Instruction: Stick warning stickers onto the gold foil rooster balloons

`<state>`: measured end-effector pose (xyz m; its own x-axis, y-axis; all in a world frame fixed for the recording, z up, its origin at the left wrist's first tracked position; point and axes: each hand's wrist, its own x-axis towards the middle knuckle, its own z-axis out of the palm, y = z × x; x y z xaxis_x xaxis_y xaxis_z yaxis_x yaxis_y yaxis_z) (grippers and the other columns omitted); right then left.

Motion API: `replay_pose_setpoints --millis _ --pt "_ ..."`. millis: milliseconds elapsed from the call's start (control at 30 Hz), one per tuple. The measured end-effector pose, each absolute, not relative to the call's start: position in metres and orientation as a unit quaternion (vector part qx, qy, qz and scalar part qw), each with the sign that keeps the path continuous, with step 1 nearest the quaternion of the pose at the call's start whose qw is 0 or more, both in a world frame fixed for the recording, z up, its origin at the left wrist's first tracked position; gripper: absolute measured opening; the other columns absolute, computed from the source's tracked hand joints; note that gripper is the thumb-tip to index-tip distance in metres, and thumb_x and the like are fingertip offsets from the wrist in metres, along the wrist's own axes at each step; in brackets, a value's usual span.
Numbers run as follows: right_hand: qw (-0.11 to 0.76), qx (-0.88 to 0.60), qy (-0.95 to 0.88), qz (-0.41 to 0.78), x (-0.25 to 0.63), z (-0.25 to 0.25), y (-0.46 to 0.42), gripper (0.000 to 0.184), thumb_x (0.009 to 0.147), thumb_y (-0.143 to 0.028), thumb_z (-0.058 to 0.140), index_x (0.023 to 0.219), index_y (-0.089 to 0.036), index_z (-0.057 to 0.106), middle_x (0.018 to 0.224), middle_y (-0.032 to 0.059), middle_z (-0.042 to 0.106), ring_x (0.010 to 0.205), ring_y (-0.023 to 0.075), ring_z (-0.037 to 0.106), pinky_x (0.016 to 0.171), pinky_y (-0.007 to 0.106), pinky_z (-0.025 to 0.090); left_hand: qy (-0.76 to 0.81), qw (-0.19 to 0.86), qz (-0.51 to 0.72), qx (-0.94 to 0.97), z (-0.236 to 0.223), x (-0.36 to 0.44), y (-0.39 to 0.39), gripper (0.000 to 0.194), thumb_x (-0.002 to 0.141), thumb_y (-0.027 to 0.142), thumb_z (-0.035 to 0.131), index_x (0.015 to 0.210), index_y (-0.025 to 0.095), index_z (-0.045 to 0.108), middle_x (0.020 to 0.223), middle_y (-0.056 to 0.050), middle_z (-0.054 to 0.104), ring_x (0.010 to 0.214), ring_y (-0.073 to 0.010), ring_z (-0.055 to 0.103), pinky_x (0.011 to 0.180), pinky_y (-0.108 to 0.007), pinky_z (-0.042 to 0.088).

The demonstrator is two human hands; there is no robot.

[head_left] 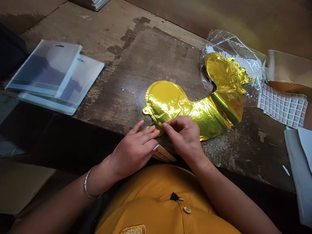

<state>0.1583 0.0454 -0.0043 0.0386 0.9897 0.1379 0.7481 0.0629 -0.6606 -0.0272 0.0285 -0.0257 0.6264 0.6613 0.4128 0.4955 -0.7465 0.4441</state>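
A flat gold foil balloon [168, 97] lies along the table's front edge, curving up to the right, with a crease across it. My left hand [135, 148] has its fingertips on the balloon's near left end, beside a small orange patch. From under its thumb side sticks out a small printed label sheet [163, 154], which it seems to hold. My right hand [186, 135] pinches thumb and forefinger together over the same end of the balloon. What lies between those fingertips is hidden.
Clear plastic bags [46, 70] lie in two stacks at the left. A crumpled clear wrapper [234, 42] sits behind the balloon's far end. Printed label sheets [282, 105] and white paper [298, 165] lie at the right. The worn wooden table [117, 100] ends close to me.
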Motion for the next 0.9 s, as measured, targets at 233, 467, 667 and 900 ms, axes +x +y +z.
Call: replay_pose_setpoints --millis 233,467,667,900 --pt "0.298 -0.661 -0.663 0.189 0.157 -0.007 0.046 0.015 0.079 -0.030 0.064 0.068 -0.020 0.068 0.069 0.0020 0.064 0.076 0.0182 0.057 0.071 0.034 0.044 0.326 0.148 0.289 0.888 -0.024 -0.027 0.029 0.014 0.090 0.014 0.051 0.089 0.014 0.066 0.117 -0.010 0.070 0.114 -0.0256 0.063 0.111 -0.052 0.035" --pt "0.279 -0.668 -0.671 0.162 0.154 -0.008 0.045 0.017 0.078 -0.030 0.065 0.065 -0.020 0.065 0.068 0.0024 0.064 0.076 0.0191 0.055 0.071 0.035 0.042 0.327 0.155 0.287 0.887 -0.026 -0.027 0.029 0.013 0.089 0.014 0.052 0.089 0.014 0.065 0.117 -0.010 0.070 0.114 -0.0257 0.063 0.112 -0.051 0.032" --pt "0.218 -0.691 -0.679 0.115 0.153 -0.007 0.047 0.023 0.076 -0.040 0.069 0.077 -0.021 0.057 0.076 0.0036 0.062 0.075 0.0199 0.052 0.069 0.034 0.038 0.327 0.164 0.279 0.888 -0.025 -0.028 0.030 0.012 0.089 0.013 0.052 0.092 0.013 0.064 0.115 -0.009 0.071 0.114 -0.0241 0.063 0.115 -0.049 0.026" --pt "0.195 -0.719 -0.666 0.038 0.168 -0.007 0.061 0.011 0.086 -0.029 0.054 0.090 -0.019 0.056 0.076 0.0054 0.061 0.066 0.0191 0.052 0.064 0.034 0.040 0.333 0.171 0.285 0.882 -0.026 -0.029 0.031 0.011 0.090 0.016 0.053 0.095 0.015 0.063 0.114 -0.008 0.071 0.112 -0.0228 0.064 0.115 -0.050 0.026"
